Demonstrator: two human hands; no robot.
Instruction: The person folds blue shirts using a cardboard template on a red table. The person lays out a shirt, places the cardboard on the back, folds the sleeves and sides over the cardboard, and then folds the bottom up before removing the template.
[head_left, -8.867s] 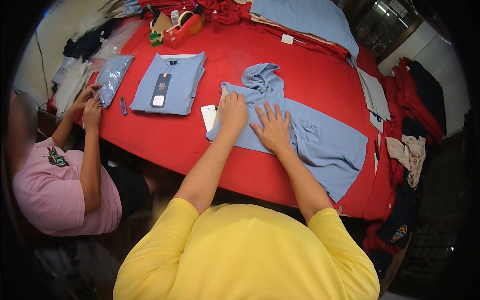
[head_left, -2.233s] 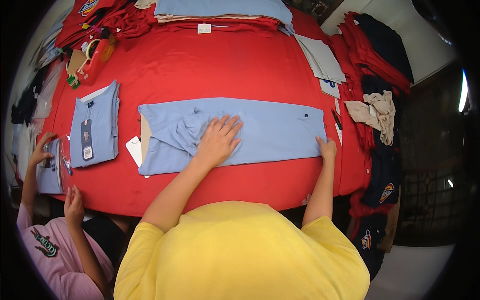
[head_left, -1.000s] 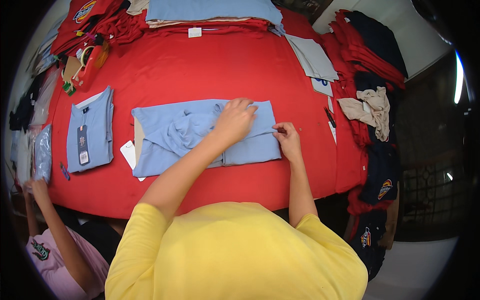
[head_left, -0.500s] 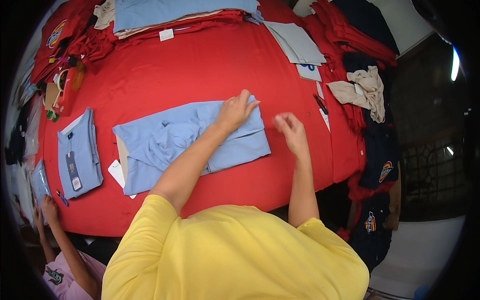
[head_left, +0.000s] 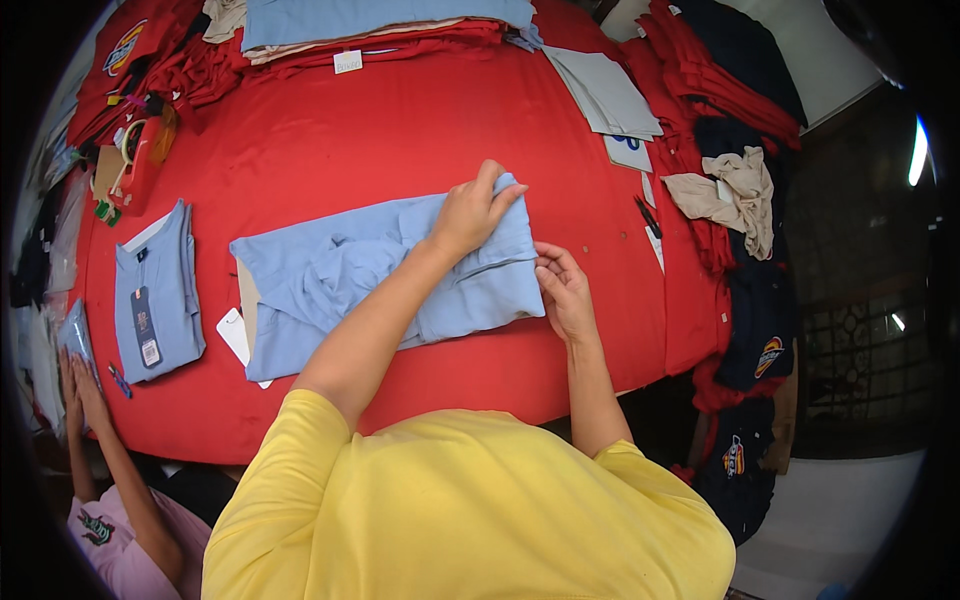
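A light blue garment (head_left: 335, 265), partly folded and bunched in the middle, lies lengthwise before me on the red cloth. My left hand (head_left: 475, 212) reaches across it and grips its far right corner between thumb and fingers, slightly lifted. At the right end, my right hand (head_left: 566, 295) has its fingers curled at the garment's edge, pinching the fabric there. From the left end a beige board (head_left: 247, 300) sticks out, and beside it a white tag (head_left: 235, 337) lies partly under the cloth.
Left stands a folded light blue shirt (head_left: 168, 300) with a dark hang tag, near small blue snips (head_left: 120, 381). A co-worker's hands (head_left: 85, 395) touch a bagged garment. Grey boards (head_left: 605, 95), black snips (head_left: 647, 215), a tape dispenser (head_left: 140, 165) and garment piles line the table.
My right hand has moved left onto the garment's right edge. My left hand has lifted its corner slightly, and the right end is now folded over more. The co-worker's hands shifted upward.
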